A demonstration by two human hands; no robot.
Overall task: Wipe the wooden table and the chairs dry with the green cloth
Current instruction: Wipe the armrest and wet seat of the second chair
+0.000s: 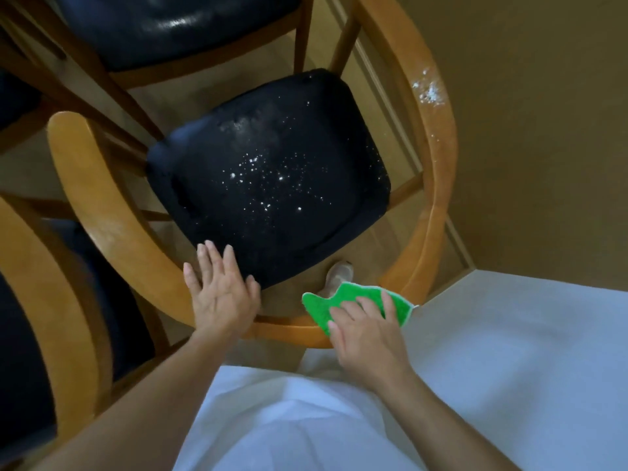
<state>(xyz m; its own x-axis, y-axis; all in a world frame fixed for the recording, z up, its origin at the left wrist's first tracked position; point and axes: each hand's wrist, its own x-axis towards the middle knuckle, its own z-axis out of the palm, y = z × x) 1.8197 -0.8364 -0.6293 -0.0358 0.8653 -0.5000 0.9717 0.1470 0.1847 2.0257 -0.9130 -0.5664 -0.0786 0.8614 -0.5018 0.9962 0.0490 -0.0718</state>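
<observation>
1. The green cloth [343, 305] lies pressed flat on the curved wooden back rail [292, 329] of the nearest chair, low in the view and just right of centre.
2. The right hand [367, 338] lies on top of the cloth with fingers spread and palm down. Its grip is flat and apart, pinning the cloth to the rail, not pinching it.
3. The left hand [221, 294] rests open on the same rail just to the left, fingers apart, holding nothing. It seems to steady the chair.
4. The rail runs as one long arc: from under the hands it sweeps left and up to the left armrest [88, 185], and right and up along the right armrest [431, 137]. The cloth sits near the arc's lowest point, so its wiping path likely follows that curve.
5. White specks or droplets [429, 91] sit on the right armrest, well up and to the right of the cloth. The right hand is the nearer one.
6. More pale specks [261, 178] scatter across the black seat [272, 175], directly ahead of both hands.
7. A shoe [336, 275] shows on the floor under the chair.
8. Other chairs with dark seats [170, 25] stand beyond and to the left. No table top is clearly visible.
</observation>
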